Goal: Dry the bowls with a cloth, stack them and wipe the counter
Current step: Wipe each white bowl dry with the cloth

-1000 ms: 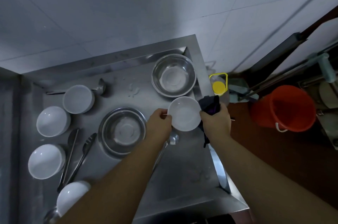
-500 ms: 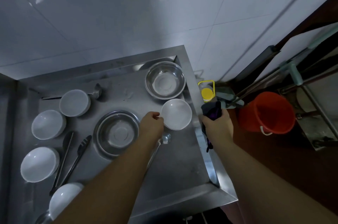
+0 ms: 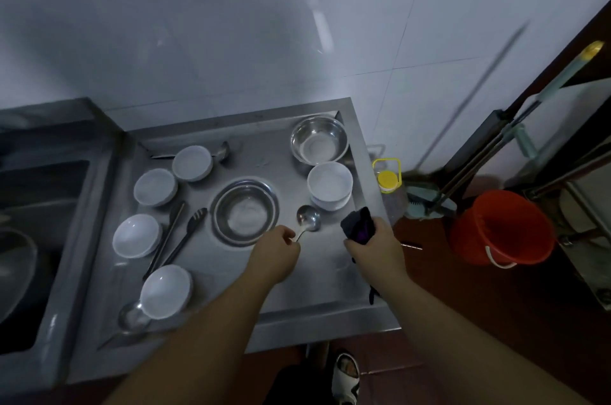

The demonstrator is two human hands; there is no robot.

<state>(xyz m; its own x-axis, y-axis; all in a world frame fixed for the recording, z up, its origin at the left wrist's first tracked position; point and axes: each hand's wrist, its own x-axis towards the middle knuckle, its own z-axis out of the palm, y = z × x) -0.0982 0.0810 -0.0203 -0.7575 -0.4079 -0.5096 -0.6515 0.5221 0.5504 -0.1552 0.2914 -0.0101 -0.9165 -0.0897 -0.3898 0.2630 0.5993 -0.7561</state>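
Across the steel counter (image 3: 317, 275) the work sits mid-drying: a white bowl stack (image 3: 330, 185) stands near the right edge beside a steel bowl (image 3: 319, 139), while four white bowls (image 3: 137, 235) wait at the left, apparently undried. Between them, the left hand (image 3: 274, 257) pinches a ladle's (image 3: 308, 219) handle in curled fingers. Just beside it the right hand (image 3: 375, 247) clenches the dark cloth (image 3: 358, 226). Next, probably, the ladle wants moving aside so a left-side bowl can be fetched.
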